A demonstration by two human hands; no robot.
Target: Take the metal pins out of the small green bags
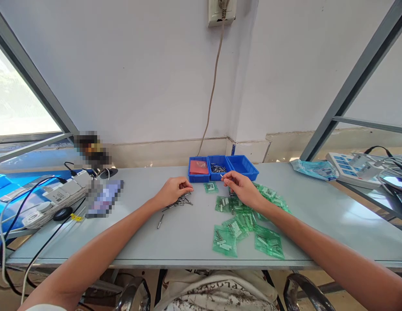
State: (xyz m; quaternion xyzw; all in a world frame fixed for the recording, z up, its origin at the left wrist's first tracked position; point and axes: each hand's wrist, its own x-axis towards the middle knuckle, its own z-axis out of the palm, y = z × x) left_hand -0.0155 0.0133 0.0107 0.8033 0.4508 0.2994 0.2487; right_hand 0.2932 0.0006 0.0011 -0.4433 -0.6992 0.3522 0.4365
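My left hand (173, 190) rests on the grey table (188, 242), fingers curled over a small pile of metal pins (181, 201); one stray pin (160, 221) lies nearer to me. My right hand (241, 186) is held just in front of the blue trays (223, 167), its fingertips pinched on a thin metal pin near the middle tray. Several small green bags (246, 224) of parts lie under and in front of my right wrist. One single green bag (210, 187) lies between my hands.
The left tray holds something red (198, 167), the middle tray metal pins (218, 168). A power strip (55, 198) with black cables lies at far left, a cable (213, 86) hangs from a wall socket, and blue packets (314, 169) and a white device (349, 168) sit at right.
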